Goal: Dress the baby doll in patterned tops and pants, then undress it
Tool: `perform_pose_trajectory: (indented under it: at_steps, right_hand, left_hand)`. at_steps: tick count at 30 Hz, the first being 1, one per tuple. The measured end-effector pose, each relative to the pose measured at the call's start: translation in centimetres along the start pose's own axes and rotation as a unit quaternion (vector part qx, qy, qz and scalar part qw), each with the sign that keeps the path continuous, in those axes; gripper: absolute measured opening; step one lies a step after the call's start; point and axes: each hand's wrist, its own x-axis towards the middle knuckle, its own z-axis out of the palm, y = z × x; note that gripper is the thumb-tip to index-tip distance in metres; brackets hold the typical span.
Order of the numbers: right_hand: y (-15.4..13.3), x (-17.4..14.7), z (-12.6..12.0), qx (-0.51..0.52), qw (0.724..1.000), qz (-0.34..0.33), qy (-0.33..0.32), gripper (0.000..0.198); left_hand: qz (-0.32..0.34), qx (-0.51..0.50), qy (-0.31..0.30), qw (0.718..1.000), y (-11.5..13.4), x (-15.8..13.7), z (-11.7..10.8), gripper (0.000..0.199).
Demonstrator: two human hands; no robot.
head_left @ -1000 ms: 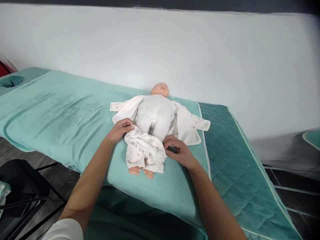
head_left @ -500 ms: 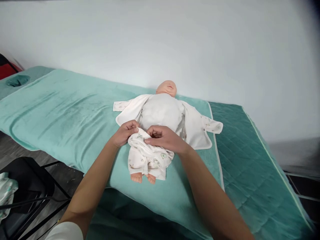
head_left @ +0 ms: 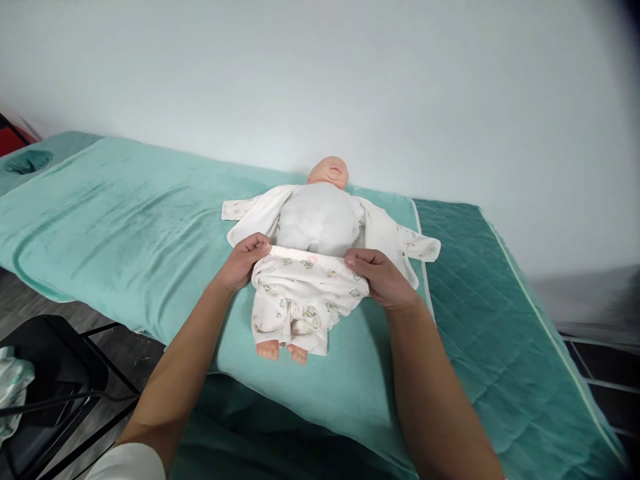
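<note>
A baby doll (head_left: 320,217) lies on its back, its head toward the wall and its feet toward me. White printed baby pants (head_left: 305,280) cover its legs, with the feet poking out of the leg openings. My left hand (head_left: 246,260) pinches the waistband at its left end. At the other end, my right hand (head_left: 383,277) grips the same waistband, which is stretched nearly straight across the doll's lower belly. Spread open beneath the doll is a white baby jacket (head_left: 387,233), its sleeves reaching out to both sides. The doll's hands are not visible.
A light green sheet (head_left: 125,213) covers the bed, with a darker quilted cover (head_left: 490,313) at the right. The wall (head_left: 320,80) stands right behind. At lower left is a black chair (head_left: 55,360) with a crumpled printed cloth (head_left: 15,387) by it.
My right hand has moved right, and the bunched waistband is now spread wide between both hands. My left hand has shifted slightly up and left, still holding its end.
</note>
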Motion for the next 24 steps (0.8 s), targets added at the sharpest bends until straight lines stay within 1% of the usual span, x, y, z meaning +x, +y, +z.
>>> perform_pose_trajectory:
  at_steps: [2,4,6,7,10,12,15,17,18,20,24]
  right_hand:
    - [0.5,0.5,-0.8,0.017,0.997,0.001,0.075,0.043]
    - [0.9,1.2,-1.1,0.045,0.987,-0.009,0.151,0.039]
    - [1.4,1.9,-1.0,0.074,0.977,-0.026,0.196,0.037]
    - [1.6,2.2,-0.8,0.083,0.975,-0.033,0.202,0.036]
    - [2.1,2.6,-0.3,0.101,0.976,-0.046,0.186,0.035]
    - [2.2,2.3,-0.2,0.106,0.978,-0.053,0.17,0.035]
    - [2.1,1.5,-0.5,0.092,0.987,-0.061,0.114,0.032]
    - [2.1,1.0,-0.9,0.066,0.993,-0.072,0.07,0.032]
    - [2.1,0.9,-1.0,0.051,0.994,-0.082,0.058,0.033]
    - [2.1,0.7,-1.0,0.016,0.992,-0.11,0.056,0.033]
    - [2.2,0.9,0.2,-0.046,0.981,-0.162,0.097,0.031]
  left_hand:
    - [0.004,0.002,0.02,1.0,0.0,0.2,0.2,0.035]
    - [0.013,-0.005,0.045,0.999,-0.1,0.5,0.4,0.033]
    - [0.024,-0.014,0.073,0.997,-0.4,0.8,0.6,0.032]
    - [0.029,-0.015,0.086,0.996,-0.5,0.9,0.7,0.031]
    - [0.039,-0.002,0.11,0.993,-0.8,1.1,0.7,0.03]
    - [0.038,0.014,0.11,0.993,-0.9,1.1,0.8,0.03]
    - [0.038,0.051,0.1,0.993,-1.0,1.1,0.8,0.031]
    - [0.047,0.081,0.1,0.991,-1.1,1.1,0.9,0.031]
    - [0.053,0.093,0.098,0.989,-1.1,1.0,0.9,0.031]
    - [0.063,0.111,0.086,0.988,-1.1,0.9,0.9,0.03]
    - [0.079,0.156,0.04,0.984,-0.7,0.6,1.0,0.031]
